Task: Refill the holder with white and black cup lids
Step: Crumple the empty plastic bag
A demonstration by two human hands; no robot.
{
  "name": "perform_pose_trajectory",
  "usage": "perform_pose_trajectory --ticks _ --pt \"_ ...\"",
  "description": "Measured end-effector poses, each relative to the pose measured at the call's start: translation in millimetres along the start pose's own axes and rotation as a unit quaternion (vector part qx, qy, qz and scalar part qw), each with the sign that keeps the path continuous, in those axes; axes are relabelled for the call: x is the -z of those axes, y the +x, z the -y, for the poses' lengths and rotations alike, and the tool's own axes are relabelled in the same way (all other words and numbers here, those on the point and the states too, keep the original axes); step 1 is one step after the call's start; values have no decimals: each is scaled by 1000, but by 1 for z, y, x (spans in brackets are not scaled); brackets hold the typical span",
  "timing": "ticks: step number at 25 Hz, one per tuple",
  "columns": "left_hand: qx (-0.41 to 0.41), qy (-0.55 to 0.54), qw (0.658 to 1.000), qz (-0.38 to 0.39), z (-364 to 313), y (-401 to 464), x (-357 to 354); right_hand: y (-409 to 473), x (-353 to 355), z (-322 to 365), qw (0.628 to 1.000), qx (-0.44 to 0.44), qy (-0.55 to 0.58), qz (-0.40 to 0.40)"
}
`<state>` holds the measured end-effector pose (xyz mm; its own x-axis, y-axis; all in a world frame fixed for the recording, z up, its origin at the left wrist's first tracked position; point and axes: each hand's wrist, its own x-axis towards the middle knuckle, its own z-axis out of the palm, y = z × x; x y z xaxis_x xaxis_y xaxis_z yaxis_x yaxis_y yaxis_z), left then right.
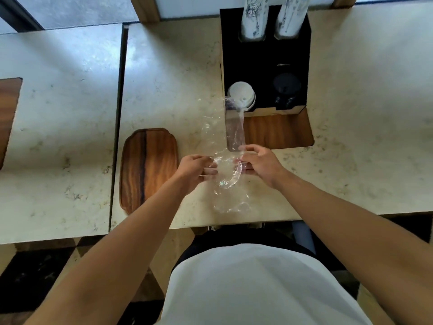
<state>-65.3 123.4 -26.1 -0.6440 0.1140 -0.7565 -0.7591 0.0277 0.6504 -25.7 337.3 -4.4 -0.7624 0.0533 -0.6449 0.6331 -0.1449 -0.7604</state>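
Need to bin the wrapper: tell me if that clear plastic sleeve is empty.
Looks empty: the clear plastic sleeve hangs limp and see-through between both hands, no lids visible inside; white lids sit in the holder.

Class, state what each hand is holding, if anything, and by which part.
Both the left hand and right hand pinch the near end of the clear plastic sleeve, one on each side.

Clear plastic sleeve (234, 127) drapes across the approach to the white lids (240, 96).

Bright daylight from above, glare on countertop (70, 109) — soft focus, fisheye-bent edges
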Motion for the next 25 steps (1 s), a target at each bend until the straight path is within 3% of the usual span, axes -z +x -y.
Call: perform_pose_trajectory --ticks 7,12,16,19,22,25 --pt "-24 -16 997 66 -17 -4 -23 -17 28 -5 998 51 18 -27" --pt "30 -93 986 133 -23 -15 -32 -20 40 -8 993 58 101 -19" --pt "116 -180 971 107 -25 -19 -39 -24 48 -14 979 28 198 25" --pt "164 -245 949 110 -23 -24 -37 -25 51 -20 992 49 94 68" --pt "169 -207 955 132 -18 -25 -33 -27 50 -22 998 49 34 37" --pt "132 -42 971 195 -16 -27 -29 -24 48 -22 999 41 6 -24"
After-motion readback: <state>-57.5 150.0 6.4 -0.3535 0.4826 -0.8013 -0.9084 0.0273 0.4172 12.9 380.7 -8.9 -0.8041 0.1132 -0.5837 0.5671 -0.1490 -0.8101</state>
